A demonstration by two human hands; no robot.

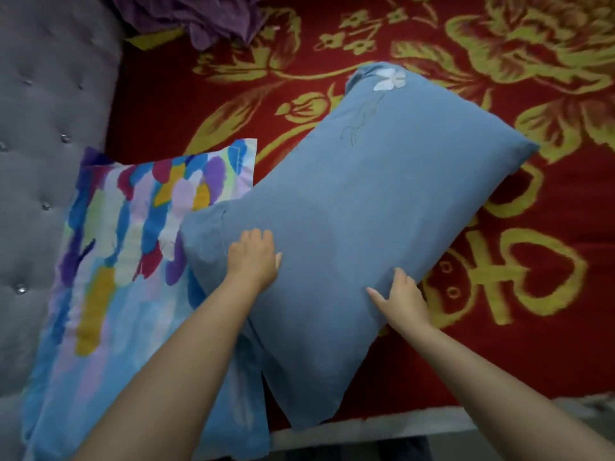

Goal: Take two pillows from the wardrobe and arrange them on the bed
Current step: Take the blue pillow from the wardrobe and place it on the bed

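A plain blue pillow (359, 201) with a small white flower print lies slanted across the bed, overlapping the right edge of a multicoloured pillow (109, 261). The multicoloured pillow rests against the grey headboard at the left. My left hand (253, 257) lies flat on the blue pillow's near left part, fingers spread. My right hand (399, 297) grips the blue pillow's near edge, fingers curled under it.
The bed is covered by a red blanket (499, 294) with a gold floral pattern. A grey tufted headboard (43, 128) stands at the left. Crumpled purple fabric (199, 18) lies at the far top. The bed's grey near edge (399, 424) runs along the bottom.
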